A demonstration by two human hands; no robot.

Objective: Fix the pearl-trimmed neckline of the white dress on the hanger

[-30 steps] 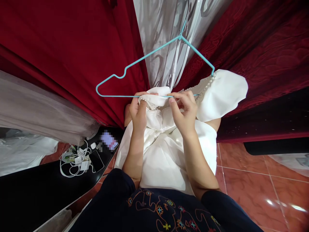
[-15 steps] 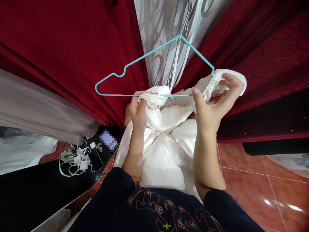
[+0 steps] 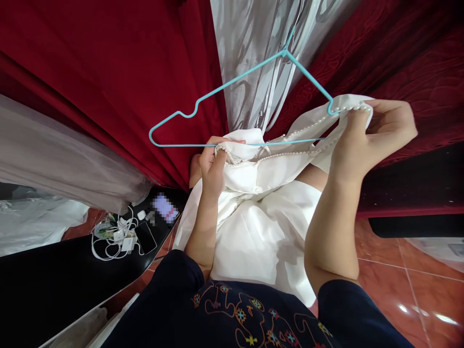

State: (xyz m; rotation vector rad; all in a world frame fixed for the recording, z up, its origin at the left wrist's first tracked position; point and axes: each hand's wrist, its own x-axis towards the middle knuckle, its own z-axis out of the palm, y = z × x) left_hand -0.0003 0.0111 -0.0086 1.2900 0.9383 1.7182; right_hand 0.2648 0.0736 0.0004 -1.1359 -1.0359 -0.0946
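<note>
A white satin dress (image 3: 261,232) with pearl-beaded edging hangs down in front of my body. The light blue clothes hanger (image 3: 241,76) is in front of me, its right end inside the dress's right shoulder part and its left end bare. My left hand (image 3: 213,169) is closed on the beaded left edge of the dress, touching the hanger's bottom bar. At the right, my right hand (image 3: 377,130) pinches the beaded shoulder edge beyond the hanger's right tip. Folds of fabric hide some of its fingers.
Red curtains (image 3: 108,72) flank a grey-white sheer cloth (image 3: 250,67) ahead. At the left, a black table (image 3: 54,285) bears tangled white cables (image 3: 119,237), a dark phone (image 3: 147,238) and a lit phone (image 3: 166,208). Reddish tiles (image 3: 384,280) cover the floor.
My right hand has moved right and slightly up, drawing the beaded shoulder edge outward past the hanger's right end. The hanger has shifted slightly right; my left hand keeps its hold.
</note>
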